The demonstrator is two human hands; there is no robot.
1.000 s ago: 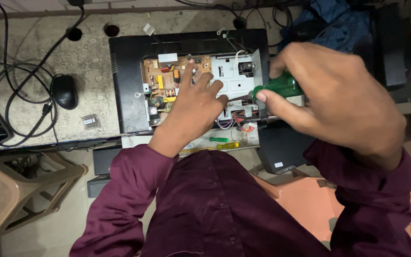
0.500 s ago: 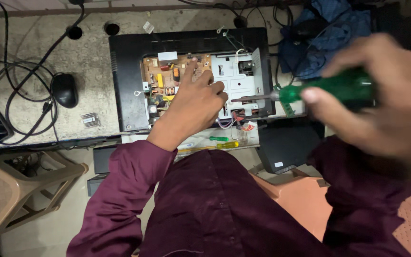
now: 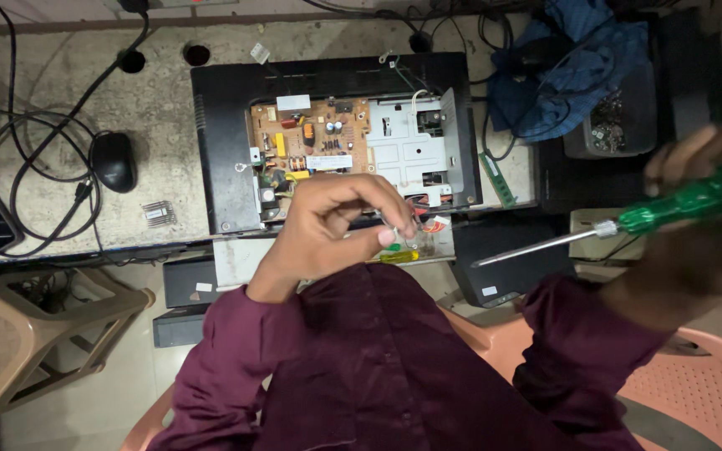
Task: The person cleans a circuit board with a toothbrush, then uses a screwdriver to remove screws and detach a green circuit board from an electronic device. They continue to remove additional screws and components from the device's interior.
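Green-handled screwdriver is lifted off to the side in the right hand, fist wrapped round the grip, shaft pointing back toward the opened monitor lying flat on the surface; left hand hovers at its near edge, fingertips pinched together as if on something tiny

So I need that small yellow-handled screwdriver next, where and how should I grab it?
Take the yellow-handled screwdriver by its handle, from above, using the left hand already over it. It lies flat, left to right, at the bench's near edge, partly hidden under that hand.
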